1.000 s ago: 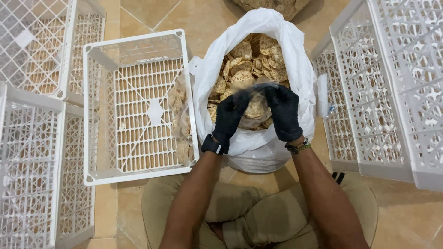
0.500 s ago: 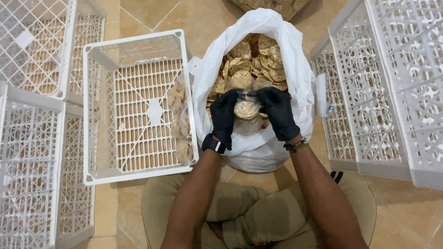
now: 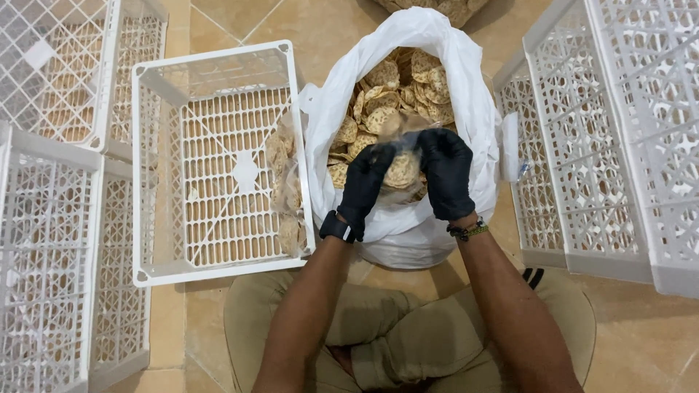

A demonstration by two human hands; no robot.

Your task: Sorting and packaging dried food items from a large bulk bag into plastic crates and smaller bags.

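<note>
Small clear packet of round crackers (image 3: pixel 402 171) pinched between gloved left hand (image 3: pixel 364 185) and right hand (image 3: pixel 445 175), held over open white sack (image 3: pixel 408 233), white crate (image 3: pixel 218 160) left of sack, stacked crates (image 3: pixel 619 138) right, tan tiled floor (image 3: pixel 320 29).

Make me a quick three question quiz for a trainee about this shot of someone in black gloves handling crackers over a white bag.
1. True or false: the left hand and right hand both grip one small clear bag of crackers.
2. Where do filled cracker packs lie in the white crate? A) along its right wall B) in its middle C) outside it
3. Fill in: the big white sack stands open on the tiled ____.

Key: 1 true. 2 A. 3 floor.
</note>
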